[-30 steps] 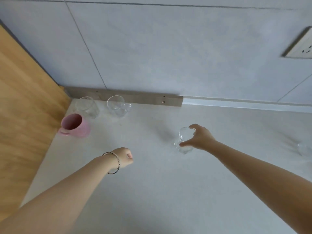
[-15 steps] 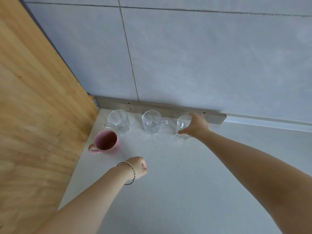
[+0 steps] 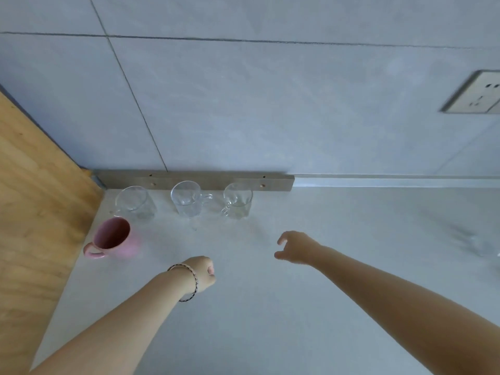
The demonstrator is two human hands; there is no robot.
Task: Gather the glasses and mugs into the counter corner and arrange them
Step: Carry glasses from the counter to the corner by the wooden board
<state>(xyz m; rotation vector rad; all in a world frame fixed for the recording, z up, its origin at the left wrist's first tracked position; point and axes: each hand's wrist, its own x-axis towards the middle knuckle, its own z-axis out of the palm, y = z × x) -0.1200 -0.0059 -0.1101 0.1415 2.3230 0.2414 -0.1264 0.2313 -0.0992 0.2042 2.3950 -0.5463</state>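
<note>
Three clear glass mugs (image 3: 186, 198) are standing in a row along the back wall beside a pink mug (image 3: 112, 237) in the table (image 3: 270, 307) corner, as the right hand (image 3: 293, 247) is hovering open and empty and the left hand (image 3: 201, 273) is resting fisted, holding nothing.

3 clear glass mugs (image 3: 186, 199) upright by backsplash, pink mug (image 3: 113, 237) in front

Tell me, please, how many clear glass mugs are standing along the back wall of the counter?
3, in a row by the wall strip: left glass mug behind the pink mug, middle glass mug, right glass mug. A blurred glassy shape at the far right edge may be another.
</note>
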